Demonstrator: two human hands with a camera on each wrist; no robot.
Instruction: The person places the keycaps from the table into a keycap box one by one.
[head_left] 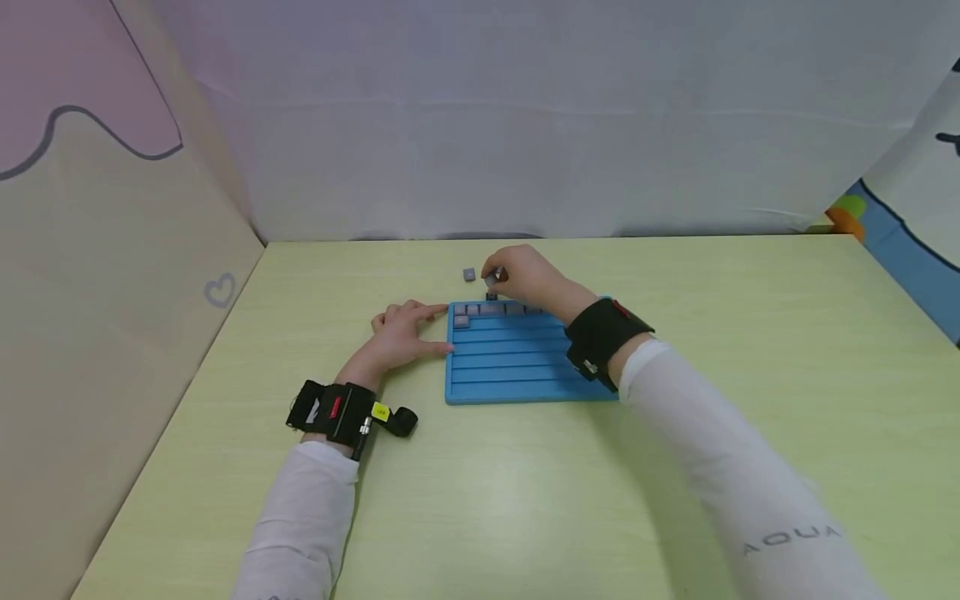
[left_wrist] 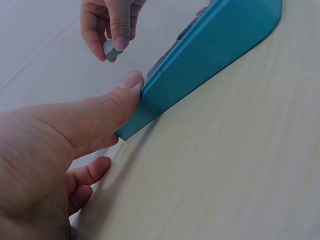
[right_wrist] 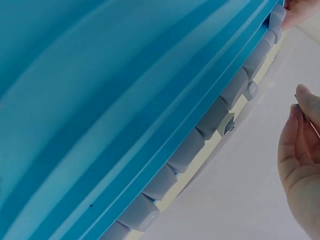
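Head view: a blue grooved tray (head_left: 517,367) lies flat on the pale green table (head_left: 675,333), roughly centred in front of the person. Its far row holds a line of grey keycaps (head_left: 491,309); one more grey keycap (head_left: 461,322) sits at the left end of the second groove. The remaining grooves show only blue.

Left hand (head_left: 401,333): rests on the table at the tray's left edge, fingers extended and relaxed, gripping nothing. Left wrist view shows the thumb (left_wrist: 112,102) pressed flat against the tray's side wall (left_wrist: 210,55), the other fingers lying loosely on the table beneath.

Right hand (head_left: 525,279): positioned over the far edge of the tray, fingers drawn together. It pinches a small grey keycap (left_wrist: 111,50) between thumb and fingertips; the left wrist view shows this plainly, the cap held clear of the table, just beyond the tray's far corner. In the right wrist view only the edge of the hand (right_wrist: 300,150) shows beside the filled row.

A loose grey keycap (head_left: 468,274) lies on the table just left of the right hand, apart from the tray.

Both wrists carry black strapped camera units (head_left: 341,410); sleeves are white.
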